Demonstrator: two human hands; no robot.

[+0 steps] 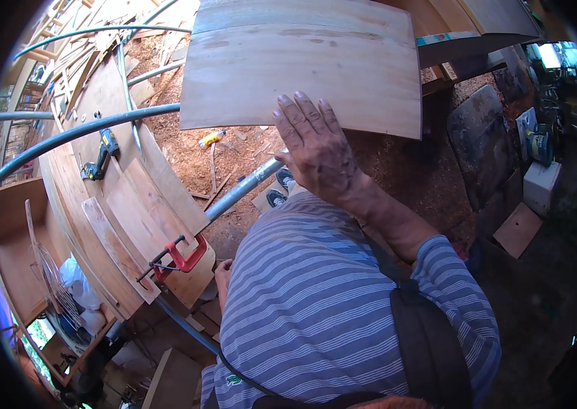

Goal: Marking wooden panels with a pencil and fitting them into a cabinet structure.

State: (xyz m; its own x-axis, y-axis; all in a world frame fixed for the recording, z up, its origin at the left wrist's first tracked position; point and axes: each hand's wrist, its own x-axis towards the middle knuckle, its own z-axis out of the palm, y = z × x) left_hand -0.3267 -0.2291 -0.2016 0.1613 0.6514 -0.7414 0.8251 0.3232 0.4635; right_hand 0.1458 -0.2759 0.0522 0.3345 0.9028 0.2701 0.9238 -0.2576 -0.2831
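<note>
My right hand (319, 151) lies with its fingers stretched out flat over the near edge of a pale plywood panel (302, 61). The thumb points off to the left, below the panel's edge. The panel's surface carries a few darker streaks. Only a small part of my left hand (222, 275) shows, low beside my striped shirt. It is close to a red C-clamp (183, 259) fixed on the end of some boards, and my body hides most of its fingers. Whether it holds anything cannot be seen.
A cordless drill (102, 155) lies on long boards at the left. A yellow bottle (211, 139) rests among wood shavings. Metal pipes (244, 185) cross the work area. A wooden cabinet (479, 20) stands far right, with a white box (541, 186) below it.
</note>
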